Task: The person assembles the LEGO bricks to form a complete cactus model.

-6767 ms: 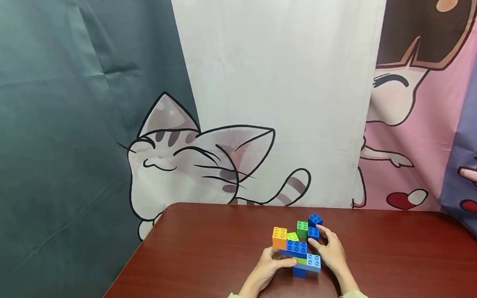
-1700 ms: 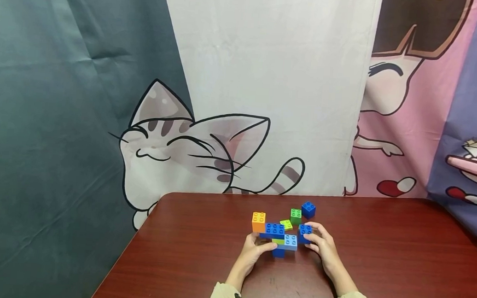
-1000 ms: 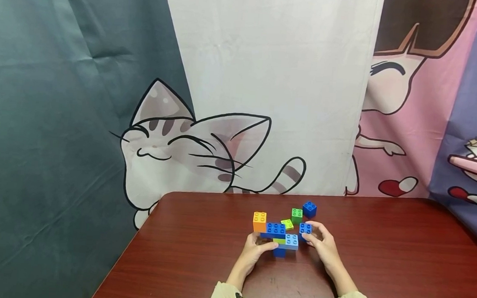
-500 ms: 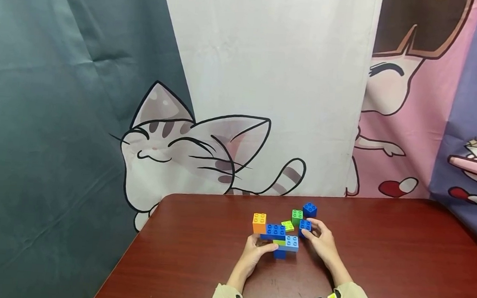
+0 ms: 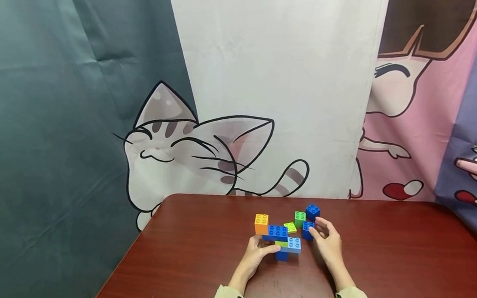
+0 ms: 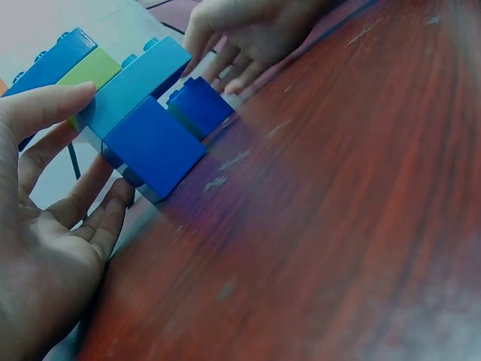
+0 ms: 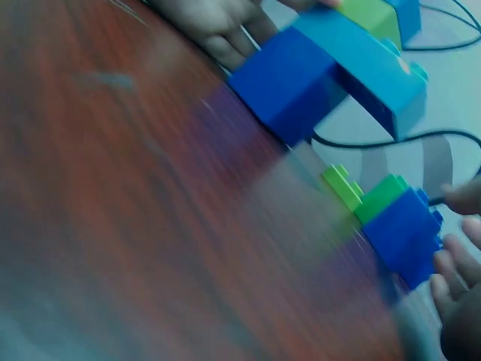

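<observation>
My left hand (image 5: 252,257) holds a stepped stack of toy building bricks, its thumb on the lime piece (image 5: 281,244). That stack has an orange brick (image 5: 261,225), a dark blue long brick (image 5: 278,233), a light blue brick (image 5: 294,245) and a blue brick (image 5: 282,256) at the base. My right hand (image 5: 329,247) is beside a separate blue brick (image 5: 307,230), thumb and fingers spread close to its right side. In the right wrist view the fingers (image 7: 452,269) lie next to this blue brick (image 7: 403,237); whether they touch it is hard to tell.
Behind the stack, a flat lime brick (image 5: 290,227), a green brick (image 5: 299,219) and another blue brick (image 5: 312,212) stand on the brown table (image 5: 198,248). A printed cloth (image 5: 309,80) hangs behind the table's far edge.
The right hand, earlier gripping the blue brick, has set it beside the green brick and loosened its fingers. Compared with the oldest frame, the held stack sits farther left of the loose bricks.
</observation>
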Demonstrator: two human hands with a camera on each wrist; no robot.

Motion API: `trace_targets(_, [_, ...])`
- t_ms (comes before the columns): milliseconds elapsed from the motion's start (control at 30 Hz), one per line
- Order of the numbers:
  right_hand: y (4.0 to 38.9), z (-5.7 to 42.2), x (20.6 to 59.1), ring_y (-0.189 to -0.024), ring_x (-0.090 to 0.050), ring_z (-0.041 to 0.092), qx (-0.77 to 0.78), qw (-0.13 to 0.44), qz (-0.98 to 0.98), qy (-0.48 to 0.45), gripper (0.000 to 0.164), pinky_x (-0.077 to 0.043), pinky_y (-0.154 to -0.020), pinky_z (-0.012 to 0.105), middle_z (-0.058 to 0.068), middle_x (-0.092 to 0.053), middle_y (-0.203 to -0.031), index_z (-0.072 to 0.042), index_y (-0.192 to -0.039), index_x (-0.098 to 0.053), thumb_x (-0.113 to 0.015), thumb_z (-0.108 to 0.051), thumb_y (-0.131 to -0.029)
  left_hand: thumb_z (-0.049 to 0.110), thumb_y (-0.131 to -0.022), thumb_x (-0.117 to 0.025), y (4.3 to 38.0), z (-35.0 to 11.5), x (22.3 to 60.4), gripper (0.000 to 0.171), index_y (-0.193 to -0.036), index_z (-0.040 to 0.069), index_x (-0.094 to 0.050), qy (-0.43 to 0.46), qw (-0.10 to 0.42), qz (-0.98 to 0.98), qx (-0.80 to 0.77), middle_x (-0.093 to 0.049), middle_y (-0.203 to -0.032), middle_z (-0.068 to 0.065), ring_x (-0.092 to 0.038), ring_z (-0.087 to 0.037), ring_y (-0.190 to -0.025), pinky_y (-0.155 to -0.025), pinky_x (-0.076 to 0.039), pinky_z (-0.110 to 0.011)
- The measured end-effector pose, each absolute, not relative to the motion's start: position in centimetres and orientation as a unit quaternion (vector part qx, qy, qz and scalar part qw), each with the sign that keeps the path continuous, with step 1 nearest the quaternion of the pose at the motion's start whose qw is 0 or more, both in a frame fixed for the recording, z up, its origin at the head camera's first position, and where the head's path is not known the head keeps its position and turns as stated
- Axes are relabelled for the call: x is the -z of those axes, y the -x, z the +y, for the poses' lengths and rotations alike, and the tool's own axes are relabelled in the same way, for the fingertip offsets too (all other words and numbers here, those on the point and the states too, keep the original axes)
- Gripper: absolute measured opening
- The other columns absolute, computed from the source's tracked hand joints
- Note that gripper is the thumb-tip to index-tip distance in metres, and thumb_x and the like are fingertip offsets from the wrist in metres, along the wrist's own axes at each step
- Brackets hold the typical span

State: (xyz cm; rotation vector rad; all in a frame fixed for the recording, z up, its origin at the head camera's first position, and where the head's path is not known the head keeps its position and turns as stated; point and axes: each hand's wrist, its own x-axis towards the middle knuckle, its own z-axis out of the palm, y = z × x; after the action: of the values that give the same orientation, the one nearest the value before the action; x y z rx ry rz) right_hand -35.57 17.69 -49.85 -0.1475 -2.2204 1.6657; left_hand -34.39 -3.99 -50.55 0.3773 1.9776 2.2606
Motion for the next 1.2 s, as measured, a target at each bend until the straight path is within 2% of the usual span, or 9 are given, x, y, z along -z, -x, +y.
trace_targets(67, [35.3, 17.2, 49.8, -0.090, -0.061, 0.000, -0.594, 0.228, -0.768, 0.068, 0.034, -0.041, -0.076, 0.000, 0.024, -0.067, -0.115, 0.002, -0.122, -0.062, -0.067, -0.008, -0.090, 0.004, -0.080, -0.073, 34.4, -4.0, 50.7, 0.043, -0.119, -0.006, -0.061, -0.124, 0.056, 0.650, -0.748, -0.073, -0.099, 0.003, -0.062, -0.010, -0.088, -0.084, -0.050, -0.022])
trace_targets(167, [35.0, 16.5, 49.6, -0.070, -0.054, -0.013, -0.595, 0.271, -0.752, 0.077, 0.022, -0.043, -0.065, 0.004, 0.012, -0.073, -0.092, 0.000, -0.109, -0.068, -0.069, -0.008, -0.089, 0.003, -0.079, -0.072, 34.4, -4.0, 50.6, 0.043, -0.119, -0.007, -0.060, -0.125, 0.054, 0.645, -0.752, -0.073, -0.097, 0.004, -0.062, -0.010, -0.087, -0.084, -0.050, -0.022])
trace_targets(333, [34.6, 15.4, 49.2, -0.053, -0.059, 0.000, -0.628, 0.253, -0.734, 0.056, 0.016, -0.050, -0.054, 0.015, -0.001, -0.067, -0.066, 0.003, -0.097, -0.070, -0.067, -0.012, -0.092, 0.002, -0.079, -0.072, 34.5, -4.0, 50.5, 0.042, -0.118, -0.009, -0.060, -0.126, 0.050, 0.641, -0.755, -0.071, -0.092, 0.009, -0.062, -0.009, -0.085, -0.082, -0.050, -0.021])
trace_targets(433, [34.6, 14.9, 49.2, -0.052, -0.061, 0.006, -0.647, 0.200, -0.735, 0.025, 0.023, -0.053, -0.053, 0.021, 0.010, -0.068, -0.067, 0.007, -0.098, -0.068, -0.065, -0.015, -0.094, 0.002, -0.079, -0.072, 34.6, -4.1, 50.4, 0.042, -0.118, -0.009, -0.060, -0.119, 0.044, 0.642, -0.757, -0.071, -0.093, 0.008, -0.061, -0.009, -0.086, -0.082, -0.050, -0.021])
trace_targets(700, [34.8, 14.4, 49.9, -0.073, -0.061, -0.004, -0.568, 0.158, -0.808, 0.015, 0.019, -0.052, -0.067, 0.018, 0.016, -0.074, -0.098, -0.001, -0.104, -0.072, -0.068, -0.014, -0.091, 0.001, -0.078, -0.071, 34.8, -4.9, 50.4, 0.043, -0.119, -0.009, -0.060, -0.102, 0.031, 0.650, -0.753, -0.071, -0.094, 0.007, -0.061, -0.008, -0.089, -0.084, -0.049, -0.021])
trace_targets(833, [35.3, 14.3, 50.2, -0.092, -0.067, 0.009, -0.530, 0.164, -0.832, -0.002, 0.023, -0.051, -0.080, 0.022, 0.014, -0.073, -0.106, -0.003, -0.111, -0.069, -0.068, -0.013, -0.090, 0.002, -0.079, -0.071, 35.0, -5.2, 50.2, 0.044, -0.120, -0.008, -0.060, -0.104, 0.034, 0.650, -0.752, -0.071, -0.096, 0.006, -0.061, -0.008, -0.089, -0.084, -0.049, -0.021])
trace_targets(967, [36.1, 14.2, 50.5, -0.105, -0.064, 0.028, -0.512, 0.170, -0.842, -0.012, 0.031, -0.050, -0.092, 0.037, 0.016, -0.069, -0.115, -0.003, -0.120, -0.064, -0.068, -0.011, -0.090, 0.004, -0.080, -0.071, 35.0, -5.2, 50.0, 0.045, -0.122, -0.007, -0.059, -0.106, 0.034, 0.653, -0.749, -0.072, -0.101, 0.001, -0.060, -0.009, -0.091, -0.085, -0.049, -0.022])
trace_targets(1067, [36.6, 14.1, 50.9, -0.111, -0.060, 0.032, -0.494, 0.160, -0.855, -0.015, 0.038, -0.047, -0.098, 0.047, 0.017, -0.065, -0.123, -0.004, -0.127, -0.060, -0.067, -0.011, -0.091, 0.005, -0.081, -0.071, 34.9, -5.2, 50.1, 0.046, -0.123, -0.006, -0.058, -0.104, 0.034, 0.659, -0.744, -0.072, -0.105, -0.003, -0.060, -0.010, -0.092, -0.086, -0.048, -0.022])
trace_targets(1200, [36.9, 14.0, 51.4, -0.116, -0.056, 0.033, -0.453, 0.143, -0.880, -0.010, 0.045, -0.045, -0.098, 0.053, 0.017, -0.060, -0.128, -0.009, -0.133, -0.057, -0.068, -0.014, -0.090, 0.006, -0.081, -0.071, 34.6, -5.2, 50.3, 0.046, -0.123, -0.005, -0.058, -0.104, 0.035, 0.663, -0.741, -0.072, -0.107, -0.007, -0.061, -0.011, -0.093, -0.087, -0.048, -0.023])
